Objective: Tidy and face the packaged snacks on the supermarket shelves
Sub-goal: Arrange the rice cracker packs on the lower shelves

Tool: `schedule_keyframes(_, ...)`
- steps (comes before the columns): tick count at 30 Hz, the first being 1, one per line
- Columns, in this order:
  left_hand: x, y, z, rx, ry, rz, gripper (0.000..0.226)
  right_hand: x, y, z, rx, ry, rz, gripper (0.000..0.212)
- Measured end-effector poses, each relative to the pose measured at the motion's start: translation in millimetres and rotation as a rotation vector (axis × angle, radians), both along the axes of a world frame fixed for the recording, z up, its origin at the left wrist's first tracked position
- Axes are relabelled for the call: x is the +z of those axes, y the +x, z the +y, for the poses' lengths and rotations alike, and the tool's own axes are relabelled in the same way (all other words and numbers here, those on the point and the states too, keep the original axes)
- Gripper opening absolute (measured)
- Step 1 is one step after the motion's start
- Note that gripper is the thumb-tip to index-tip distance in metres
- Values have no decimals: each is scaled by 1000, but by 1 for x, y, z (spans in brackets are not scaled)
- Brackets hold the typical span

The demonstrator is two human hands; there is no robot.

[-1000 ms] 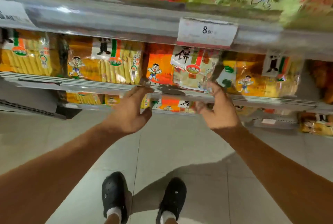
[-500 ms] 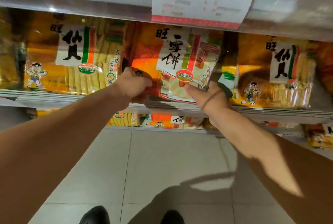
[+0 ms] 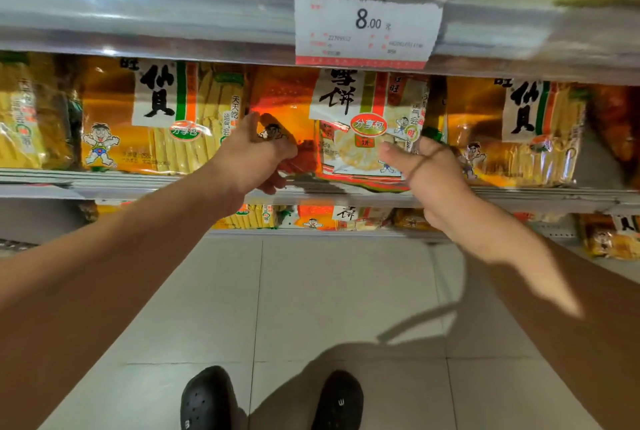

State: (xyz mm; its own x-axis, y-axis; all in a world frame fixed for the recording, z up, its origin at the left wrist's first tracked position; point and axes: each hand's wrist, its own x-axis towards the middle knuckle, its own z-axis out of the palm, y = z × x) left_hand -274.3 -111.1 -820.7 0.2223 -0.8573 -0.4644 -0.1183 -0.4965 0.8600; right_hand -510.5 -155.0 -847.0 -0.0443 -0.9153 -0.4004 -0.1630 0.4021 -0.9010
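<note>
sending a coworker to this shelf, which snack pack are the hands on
Find the white price tag reading 8.00 on the shelf rail. Directly beneath it stands the red-orange pack, held at both sides by the left hand and right hand. Its neighbours are yellower and show stick-shaped crackers; this one shows round ones.

Both forearms are bare, no sleeves showing anywhere. The right hand [image 3: 427, 173] has a thin dark elastic band looped across its back, like a hair tie. The left hand [image 3: 254, 152] has nothing on it. On the feet are black rubber clogs [image 3: 206, 398] with little vent holes on top, chunky rounded toes, matte finish.
</note>
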Motion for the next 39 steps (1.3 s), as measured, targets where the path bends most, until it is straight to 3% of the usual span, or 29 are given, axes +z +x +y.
schedule_keyframes(2,5,4,11,15,-44,-37,40,18,0,10,28,28,-24,81)
schedule_keyframes(5,9,6,46,85,-58,-124,22,31,-4,42,28,56,-22,18)
schedule_keyframes(8,10,18,75,159,23,-183,50,43,-3,80,-11,-6,26,25)
schedule_keyframes(10,11,31,85,201,106,-158,54,59,3,104,-27,1,-16,22)
schedule_keyframes(15,36,42,120,161,263,200,50,100,7,175,-53,65,44,8)
schedule_keyframes(20,94,29,158,-189,297,341,74,157,-12,271,-166,142,-3,31)
schedule_keyframes(24,131,-8,187,-415,359,428,65,198,-44,353,-260,161,5,25)
schedule_keyframes(28,159,-71,210,-620,297,430,33,233,-80,423,-389,74,36,20)
schedule_keyframes(31,180,-122,225,-746,207,390,44,250,-109,470,-431,37,87,21)
schedule_keyframes(36,209,-213,251,-896,69,274,65,259,-166,532,-574,18,9,52)
schedule_keyframes(39,228,-273,271,-973,18,234,76,260,-209,554,-725,-29,16,54)
